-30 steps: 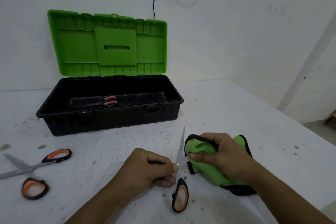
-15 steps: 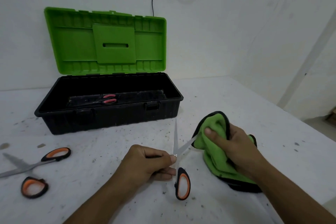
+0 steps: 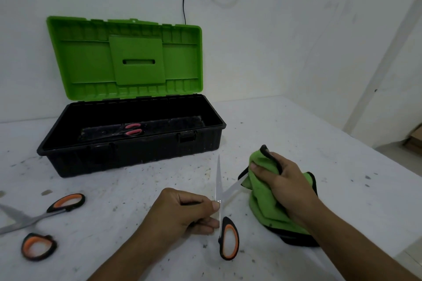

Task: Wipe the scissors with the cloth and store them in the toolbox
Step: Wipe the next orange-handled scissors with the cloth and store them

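One pair is mid-wipe on the bench (image 3: 319,143), short of the open toolbox (image 3: 137,159).
Wiping looks to be the step in hand: the bunched cloth (image 3: 262,203) is gripped by the right hand (image 3: 290,185) round one blade, while the left hand (image 3: 182,212) grips a handle of the scissors (image 3: 218,180). They are spread in a V, with the long axis running away from the person. The free blade points at the toolbox and the other slants right into the cloth. Next, I judge: wipe the free blade, close them, lay them lengthwise inside.
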The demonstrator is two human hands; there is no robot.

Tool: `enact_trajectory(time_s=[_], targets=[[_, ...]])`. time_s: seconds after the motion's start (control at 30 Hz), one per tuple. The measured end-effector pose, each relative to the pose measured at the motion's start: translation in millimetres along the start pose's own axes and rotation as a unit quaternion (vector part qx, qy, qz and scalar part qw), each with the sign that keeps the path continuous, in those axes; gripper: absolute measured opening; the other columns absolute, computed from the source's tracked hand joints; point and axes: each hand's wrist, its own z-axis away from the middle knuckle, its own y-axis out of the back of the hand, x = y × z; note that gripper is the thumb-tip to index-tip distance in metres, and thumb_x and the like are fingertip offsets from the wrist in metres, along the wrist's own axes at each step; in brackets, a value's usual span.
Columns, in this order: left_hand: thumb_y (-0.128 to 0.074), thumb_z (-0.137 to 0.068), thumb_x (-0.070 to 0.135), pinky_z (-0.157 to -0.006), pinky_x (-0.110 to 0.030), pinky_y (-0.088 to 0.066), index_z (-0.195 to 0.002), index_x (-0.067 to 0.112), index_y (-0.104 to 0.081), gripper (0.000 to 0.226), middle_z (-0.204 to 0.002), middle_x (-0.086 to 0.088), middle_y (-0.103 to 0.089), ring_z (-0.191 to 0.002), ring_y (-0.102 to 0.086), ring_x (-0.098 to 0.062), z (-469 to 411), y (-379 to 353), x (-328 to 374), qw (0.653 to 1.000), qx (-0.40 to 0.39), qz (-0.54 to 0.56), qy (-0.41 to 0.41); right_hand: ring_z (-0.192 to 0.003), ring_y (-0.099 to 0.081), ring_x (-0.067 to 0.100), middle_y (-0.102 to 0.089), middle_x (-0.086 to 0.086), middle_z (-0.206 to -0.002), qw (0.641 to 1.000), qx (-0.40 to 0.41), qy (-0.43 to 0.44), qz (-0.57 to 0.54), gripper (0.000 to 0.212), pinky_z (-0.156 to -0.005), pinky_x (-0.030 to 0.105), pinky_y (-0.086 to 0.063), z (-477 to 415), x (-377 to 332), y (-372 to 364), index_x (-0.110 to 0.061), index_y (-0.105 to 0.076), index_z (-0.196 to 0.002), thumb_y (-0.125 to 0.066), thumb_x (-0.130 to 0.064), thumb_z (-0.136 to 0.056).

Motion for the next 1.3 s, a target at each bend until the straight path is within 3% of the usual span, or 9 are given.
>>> enact_trajectory(time_s=[0.37, 0.5, 0.6, 0.73, 0.8, 0.93, 1.07, 1.17, 1.3], targets=[[-0.074, -0.075, 0.014, -0.062, -0.027, -0.062, -0.08, 0.004, -0.08, 0.013, -0.076, -0.023, -0.075, -0.073, -0.076, -0.029, -5, 2, -5, 0.997, 0.018, 0.068, -0.032, -0.076, -0.053, -0.002, -0.057, -0.008, -0.092, 0.954, 0.131, 0.048, 0.265, 0.04, -0.063, 0.021, -0.039, -25, 7, 32, -0.027, -0.05, -0.114, -0.072, -0.041, -0.084], [-0.067, -0.082, 0.012, -0.066, -0.032, -0.063, -0.087, 0.0, -0.078, 0.017, -0.078, -0.022, -0.074, -0.081, -0.076, -0.031, -9, 3, -9, 0.993, 0.021, 0.114, -0.034, -0.091, -0.056, 0.017, -0.054, -0.001, -0.109, 0.958, 0.12, 0.009, 0.26, 0.057, -0.076, 0.031, -0.041, -31, 5, 38, -0.027, -0.044, -0.125, -0.071, -0.05, -0.081], [-0.063, -0.086, 0.01, -0.067, -0.031, -0.063, -0.09, -0.001, -0.077, 0.018, -0.084, -0.024, -0.073, -0.086, -0.075, -0.033, -10, 3, -8, 0.988, 0.033, 0.148, -0.038, -0.116, -0.052, 0.016, -0.053, -0.01, -0.124, 0.953, 0.134, 0.039, 0.27, 0.064, -0.104, 0.042, -0.037, -27, 3, 37, -0.03, -0.043, -0.129, -0.063, -0.066, -0.079], [-0.061, -0.089, 0.009, -0.07, -0.03, -0.063, -0.09, -0.002, -0.077, 0.019, -0.084, -0.022, -0.073, -0.088, -0.075, -0.031, -9, 0, -2, 0.982, 0.056, 0.17, -0.066, -0.126, -0.033, 0.013, -0.046, -0.019, -0.129, 0.875, 0.176, 0.174, 0.417, 0.052, -0.104, 0.041, -0.021, 0, -8, 18, -0.036, -0.052, -0.119, -0.043, -0.07, -0.081], [-0.061, -0.089, 0.01, -0.073, -0.031, -0.063, -0.09, -0.002, -0.076, 0.02, -0.083, -0.019, -0.074, -0.089, -0.075, -0.029, -7, -1, 3, 0.979, 0.063, 0.178, -0.081, -0.12, -0.04, 0.009, -0.051, -0.023, -0.123, 0.868, 0.128, 0.236, 0.417, 0.047, -0.096, 0.033, -0.024, 16, -13, 4, -0.038, -0.057, -0.114, -0.037, -0.069, -0.085], [-0.065, -0.087, 0.019, -0.072, -0.027, -0.06, -0.094, 0.008, -0.079, 0.019, -0.09, -0.012, -0.078, -0.091, -0.074, -0.021, 0, -1, 12, 0.979, 0.097, 0.152, -0.092, -0.097, -0.061, -0.003, -0.065, -0.021, -0.108, 0.944, -0.073, 0.177, 0.269, 0.06, -0.082, 0.025, -0.051, 36, -18, -29, -0.034, -0.049, -0.13, -0.035, -0.072, -0.086], [-0.066, -0.085, 0.031, -0.083, -0.03, -0.057, -0.094, 0.025, -0.08, 0.017, -0.093, 0.002, -0.079, -0.096, -0.072, -0.014, 9, 2, 22, 0.984, 0.118, 0.086, -0.1, -0.067, -0.069, 0.009, -0.068, -0.003, -0.074, 0.968, -0.129, 0.126, 0.172, 0.015, -0.061, 0.038, -0.057, 36, -26, -53, -0.025, -0.063, -0.104, -0.051, -0.031, -0.098], [-0.062, -0.09, 0.032, -0.089, -0.027, -0.049, -0.094, 0.033, -0.079, 0.018, -0.094, 0.014, -0.078, -0.093, -0.07, -0.005, 15, 9, 31, 0.988, 0.109, 0.047, -0.103, -0.053, -0.059, 0.004, -0.066, 0.002, -0.065, 0.963, -0.118, 0.16, 0.184, 0.03, -0.053, 0.027, -0.052, 38, -35, -64, -0.028, -0.061, -0.073, -0.049, -0.021, -0.101], [-0.056, -0.095, 0.019, -0.062, -0.02, -0.038, -0.1, 0.027, -0.079, 0.024, -0.067, 0.008, -0.064, -0.064, -0.051, -0.007, 21, 26, 33, 0.991, 0.087, 0.031, -0.1, -0.048, -0.048, 0.002, -0.065, 0.001, -0.061, 0.955, -0.099, 0.19, 0.203, 0.046, -0.051, 0.013, -0.037, 42, -43, -73, -0.032, -0.05, -0.055, -0.05, -0.02, -0.1]])
